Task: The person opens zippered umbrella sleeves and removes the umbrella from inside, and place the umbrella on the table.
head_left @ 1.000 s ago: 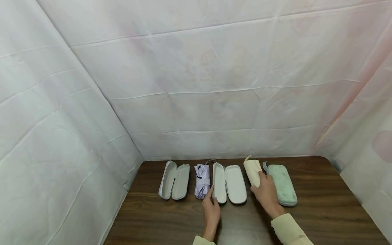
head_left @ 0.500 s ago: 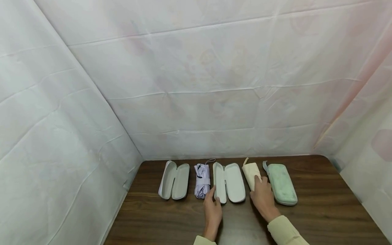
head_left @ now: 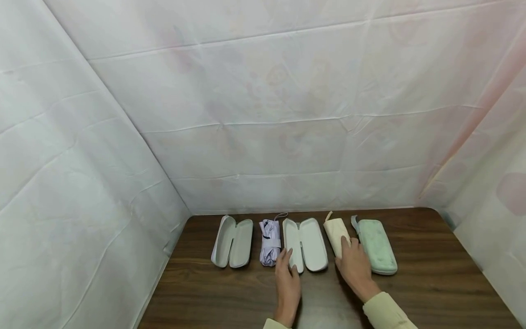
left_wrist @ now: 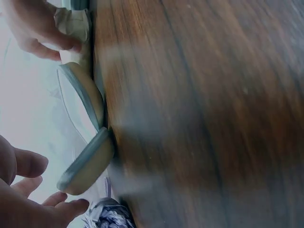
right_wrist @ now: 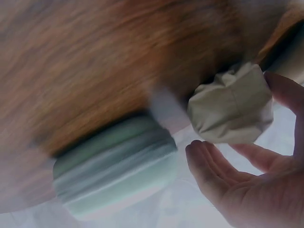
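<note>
My left hand is at the near left corner of an open white glasses case, its fingers loosely bent. In the left wrist view a small gap shows between the fingers and the case's shell. With thumb and fingers on both sides, my right hand holds the near end of a cream folded umbrella that has a loop at its far end. Crumpled fabric at that end shows in the right wrist view. A lilac folded umbrella lies left of the white case.
A second open glasses case, pale grey inside, lies at the left end of the row. At the right end is a closed mint-green case with a grey strap. The wooden table meets a white cloth wall behind the row.
My right hand has slid slightly nearer with the cream umbrella, whose far end has swung a little left. My left fingers have shifted slightly right at the white case, which has moved a little left.
</note>
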Motion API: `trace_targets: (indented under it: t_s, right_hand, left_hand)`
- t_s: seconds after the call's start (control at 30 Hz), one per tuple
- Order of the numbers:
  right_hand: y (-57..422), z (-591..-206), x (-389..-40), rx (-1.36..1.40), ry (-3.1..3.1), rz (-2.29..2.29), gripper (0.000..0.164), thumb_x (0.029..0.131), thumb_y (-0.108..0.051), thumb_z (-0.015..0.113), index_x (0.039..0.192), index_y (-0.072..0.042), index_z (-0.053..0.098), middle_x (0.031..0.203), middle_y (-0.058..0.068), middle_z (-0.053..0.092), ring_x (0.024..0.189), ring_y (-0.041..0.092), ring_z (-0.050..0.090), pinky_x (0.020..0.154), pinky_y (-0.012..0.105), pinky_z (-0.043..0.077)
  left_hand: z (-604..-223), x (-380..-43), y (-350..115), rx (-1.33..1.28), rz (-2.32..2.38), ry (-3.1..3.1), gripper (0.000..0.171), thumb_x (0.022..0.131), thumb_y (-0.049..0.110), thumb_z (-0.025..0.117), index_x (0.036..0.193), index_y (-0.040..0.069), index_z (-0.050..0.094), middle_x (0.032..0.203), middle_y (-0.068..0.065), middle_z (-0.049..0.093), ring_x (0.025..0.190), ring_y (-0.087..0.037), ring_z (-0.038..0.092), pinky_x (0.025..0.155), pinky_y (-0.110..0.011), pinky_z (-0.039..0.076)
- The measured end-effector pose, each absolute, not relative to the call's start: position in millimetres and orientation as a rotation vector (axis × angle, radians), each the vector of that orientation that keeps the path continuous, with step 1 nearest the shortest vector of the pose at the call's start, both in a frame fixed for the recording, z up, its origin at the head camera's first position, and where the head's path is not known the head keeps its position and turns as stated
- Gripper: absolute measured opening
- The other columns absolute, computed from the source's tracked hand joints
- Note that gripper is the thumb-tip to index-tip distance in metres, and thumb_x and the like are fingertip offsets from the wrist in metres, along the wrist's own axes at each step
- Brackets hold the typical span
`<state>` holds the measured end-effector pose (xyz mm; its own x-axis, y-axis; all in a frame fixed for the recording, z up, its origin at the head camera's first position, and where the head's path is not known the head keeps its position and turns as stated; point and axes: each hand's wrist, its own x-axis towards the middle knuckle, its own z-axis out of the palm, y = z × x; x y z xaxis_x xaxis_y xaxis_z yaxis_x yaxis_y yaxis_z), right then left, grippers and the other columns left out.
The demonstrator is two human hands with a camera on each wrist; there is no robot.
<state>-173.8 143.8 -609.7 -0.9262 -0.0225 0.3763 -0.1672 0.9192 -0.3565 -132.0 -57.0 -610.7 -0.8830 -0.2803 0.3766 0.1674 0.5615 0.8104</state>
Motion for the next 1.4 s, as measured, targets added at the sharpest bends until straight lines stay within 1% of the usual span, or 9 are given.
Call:
trace_targets:
  t_s: [0.23, 0.37, 0.47, 0.6, 0.77, 0.9, 0.97, 1.13, 1.4]
  right_hand:
    - [159.4, -599.7, -171.7, 0.186, -2.577, 0.549, 0.060, 0.076, -0.012, 0.094, 0.123, 0.012, 0.066, 0.110, 0.031, 0.062, 0.091, 0.050, 0.061, 0.069, 0.059, 0.055]
    - [172.2, -593.7, -175.4, 0.178, -2.542, 0.562, 0.049, 0.082, -0.012, 0.088, 0.122, 0.010, 0.070, 0.110, 0.030, 0.065, 0.092, 0.049, 0.063, 0.072, 0.060, 0.055]
    - [184.5, -590.4, -178.3, 0.196, -2.516, 0.552, 0.042, 0.085, -0.010, 0.085, 0.120, 0.009, 0.071, 0.109, 0.031, 0.066, 0.089, 0.049, 0.064, 0.071, 0.061, 0.055]
    - [201.5, -587.7, -182.0, 0.219, -2.510, 0.524, 0.037, 0.085, -0.005, 0.083, 0.117, 0.009, 0.071, 0.108, 0.032, 0.066, 0.087, 0.050, 0.064, 0.069, 0.062, 0.054]
    - [219.4, -585.5, -185.4, 0.204, -2.574, 0.481, 0.035, 0.089, -0.001, 0.078, 0.121, 0.009, 0.070, 0.111, 0.031, 0.065, 0.090, 0.050, 0.063, 0.071, 0.062, 0.054]
    - [230.6, -586.2, -188.5, 0.213, -2.589, 0.440, 0.033, 0.089, 0.001, 0.076, 0.120, 0.010, 0.070, 0.110, 0.032, 0.065, 0.089, 0.049, 0.063, 0.070, 0.061, 0.055]
    - [234.6, -586.9, -190.6, 0.229, -2.578, 0.429, 0.032, 0.089, 0.003, 0.076, 0.119, 0.010, 0.071, 0.109, 0.032, 0.065, 0.087, 0.048, 0.063, 0.067, 0.060, 0.055]
    - [242.3, -586.8, -194.0, 0.238, -2.598, 0.429, 0.031, 0.090, 0.003, 0.074, 0.120, 0.009, 0.071, 0.109, 0.031, 0.065, 0.088, 0.047, 0.063, 0.069, 0.059, 0.055]
    - [250.7, -585.0, -199.0, 0.284, -2.656, 0.389, 0.033, 0.091, 0.003, 0.074, 0.123, 0.009, 0.068, 0.111, 0.031, 0.065, 0.089, 0.045, 0.064, 0.067, 0.053, 0.057]
  left_hand:
    - [-609.1, -129.5, -44.3, -0.015, -1.120, -2.297, 0.049, 0.080, -0.021, 0.073, 0.125, 0.000, 0.073, 0.141, -0.025, 0.062, 0.133, -0.053, 0.055, 0.105, -0.063, 0.048]
    - [-608.6, -127.9, -31.5, -0.109, -1.025, -2.276, 0.052, 0.076, -0.020, 0.077, 0.123, 0.002, 0.074, 0.140, -0.022, 0.064, 0.130, -0.050, 0.058, 0.102, -0.059, 0.052]
    - [-608.7, -124.9, -18.5, -0.204, -0.975, -2.275, 0.052, 0.075, -0.017, 0.079, 0.123, 0.004, 0.075, 0.137, -0.019, 0.066, 0.126, -0.045, 0.063, 0.100, -0.054, 0.055]
    - [-606.7, -118.1, 0.5, -0.334, -0.968, -2.371, 0.047, 0.081, -0.011, 0.079, 0.124, 0.006, 0.074, 0.136, -0.016, 0.067, 0.126, -0.039, 0.064, 0.101, -0.049, 0.056]
    - [-602.3, -110.7, 22.4, -0.524, -0.936, -2.547, 0.042, 0.089, -0.004, 0.078, 0.128, 0.009, 0.073, 0.139, -0.011, 0.064, 0.131, -0.032, 0.062, 0.102, -0.040, 0.056]
    - [-601.9, -108.7, 36.4, -0.687, -0.817, -2.547, 0.045, 0.088, 0.000, 0.082, 0.130, 0.011, 0.072, 0.137, -0.007, 0.064, 0.123, -0.019, 0.065, 0.097, -0.027, 0.056]
    - [-602.0, -109.0, 42.3, -0.747, -0.750, -2.546, 0.046, 0.089, 0.004, 0.082, 0.132, 0.013, 0.071, 0.138, -0.006, 0.064, 0.123, -0.016, 0.064, 0.097, -0.024, 0.055]
    - [-598.6, -110.1, 57.3, -0.855, -0.610, -2.620, 0.045, 0.094, 0.013, 0.080, 0.137, 0.018, 0.068, 0.145, -0.004, 0.061, 0.136, -0.018, 0.058, 0.104, -0.027, 0.052]
    - [-593.5, -116.6, 82.7, -1.001, -0.310, -2.743, 0.044, 0.100, 0.029, 0.074, 0.143, 0.026, 0.062, 0.154, 0.003, 0.052, 0.143, -0.014, 0.051, 0.111, -0.021, 0.045]
